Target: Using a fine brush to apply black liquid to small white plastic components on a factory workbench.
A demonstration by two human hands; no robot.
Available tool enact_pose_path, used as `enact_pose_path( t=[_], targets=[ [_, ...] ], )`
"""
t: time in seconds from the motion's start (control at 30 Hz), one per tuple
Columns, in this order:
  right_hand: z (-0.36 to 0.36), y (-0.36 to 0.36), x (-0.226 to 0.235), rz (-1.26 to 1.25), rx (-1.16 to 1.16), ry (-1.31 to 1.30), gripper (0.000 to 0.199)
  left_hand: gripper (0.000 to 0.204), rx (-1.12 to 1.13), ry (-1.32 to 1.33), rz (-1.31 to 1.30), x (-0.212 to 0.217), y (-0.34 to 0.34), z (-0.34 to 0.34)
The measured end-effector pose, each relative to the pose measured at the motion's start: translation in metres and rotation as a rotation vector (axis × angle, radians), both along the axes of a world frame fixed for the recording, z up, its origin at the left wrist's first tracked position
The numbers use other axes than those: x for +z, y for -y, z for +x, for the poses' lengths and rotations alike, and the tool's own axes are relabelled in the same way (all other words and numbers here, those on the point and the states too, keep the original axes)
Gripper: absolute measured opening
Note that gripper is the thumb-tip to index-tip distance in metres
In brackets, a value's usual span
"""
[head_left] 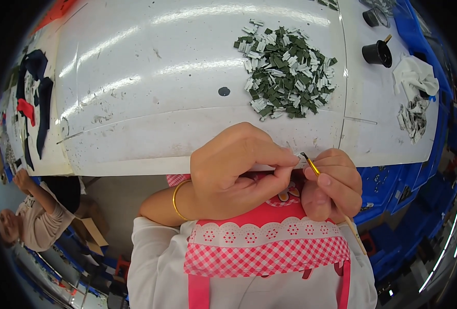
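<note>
White worktable (187, 92) is being worked at its near edge. A tiny flat piece (293, 152) — barely visible — is being pinched between thumb and forefinger of the left hand (233, 172), just beside the tip of a thin brush (311, 166) being gripped pen-fashion in the closed right hand (331, 183). Judged light, stiff, easily dropped; best held by its edges. A heap of green-and-white pieces (288, 72) is lying beyond, a black cup (377, 53) and crumpled cloth (416, 77) well apart — nothing is blocking.

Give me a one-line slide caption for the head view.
Left hand pinches a small piece at the white table edge, right hand holds a brush to it, chip pile beyond.
</note>
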State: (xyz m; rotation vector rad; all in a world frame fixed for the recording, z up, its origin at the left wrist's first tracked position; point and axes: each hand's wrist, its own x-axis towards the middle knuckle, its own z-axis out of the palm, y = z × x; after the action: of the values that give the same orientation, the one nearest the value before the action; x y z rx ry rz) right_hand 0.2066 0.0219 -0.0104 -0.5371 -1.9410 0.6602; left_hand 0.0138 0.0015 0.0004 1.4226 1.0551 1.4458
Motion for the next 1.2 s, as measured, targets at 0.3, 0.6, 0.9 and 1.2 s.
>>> enact_pose_path(
  t=[0.3, 0.6, 0.9, 1.2],
  targets=[
    [-0.001, -0.001, 0.001, -0.02, -0.03, -0.041, 0.025, 0.027, -0.01, -0.009, 0.015, 0.0, -0.001, -0.001],
    [-0.009, 0.002, -0.003, 0.026, -0.09, -0.105, 0.02, 0.027, 0.006, 0.011, -0.063, 0.006, 0.0, 0.001],
    [-0.004, 0.002, -0.003, -0.005, -0.053, -0.113, 0.021, 0.026, -0.049, 0.011, 0.085, -0.007, -0.002, -0.003],
    [-0.006, 0.005, -0.006, -0.023, -0.075, -0.22, 0.02, 0.026, -0.106, 0.042, -0.027, -0.003, 0.001, -0.005]
  ],
)
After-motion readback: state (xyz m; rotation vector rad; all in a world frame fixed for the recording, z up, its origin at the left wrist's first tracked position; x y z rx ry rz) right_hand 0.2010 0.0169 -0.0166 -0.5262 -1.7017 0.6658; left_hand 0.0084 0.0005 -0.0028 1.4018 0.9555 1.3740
